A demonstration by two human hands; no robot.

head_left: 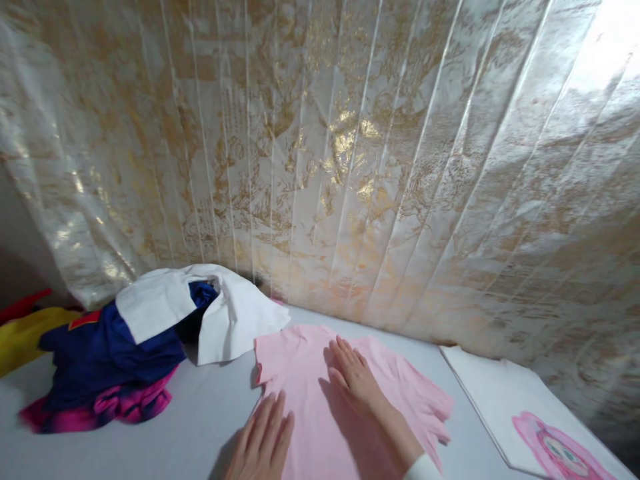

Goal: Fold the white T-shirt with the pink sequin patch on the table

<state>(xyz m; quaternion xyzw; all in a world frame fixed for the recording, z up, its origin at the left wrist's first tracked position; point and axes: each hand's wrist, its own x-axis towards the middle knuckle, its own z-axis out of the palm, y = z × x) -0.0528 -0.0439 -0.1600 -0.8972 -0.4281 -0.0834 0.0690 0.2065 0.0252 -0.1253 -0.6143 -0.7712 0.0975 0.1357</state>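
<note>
A pink short-sleeved T-shirt (pixel 307 407) lies spread out on the pale table surface (pixel 200 413), its neckline toward the wall and its lower part cut off by the bottom of the view. My right hand (pixel 354 377) is open over the upper middle of the shirt, fingers stretched out; whether the palm presses on the cloth I cannot tell. Near the shirt's left edge, my left hand (pixel 263 437) is also open, with its fingers extended and nothing in them.
Left of the shirt is a heap with a white garment (pixel 235 313), a navy garment (pixel 115 353) and a magenta one (pixel 135 403). Yellow cloth (pixel 25 337) lies farther left. At right sits a folded white garment (pixel 500 393) with a pink print. Shiny patterned sheeting (pixel 320 147) covers the wall behind.
</note>
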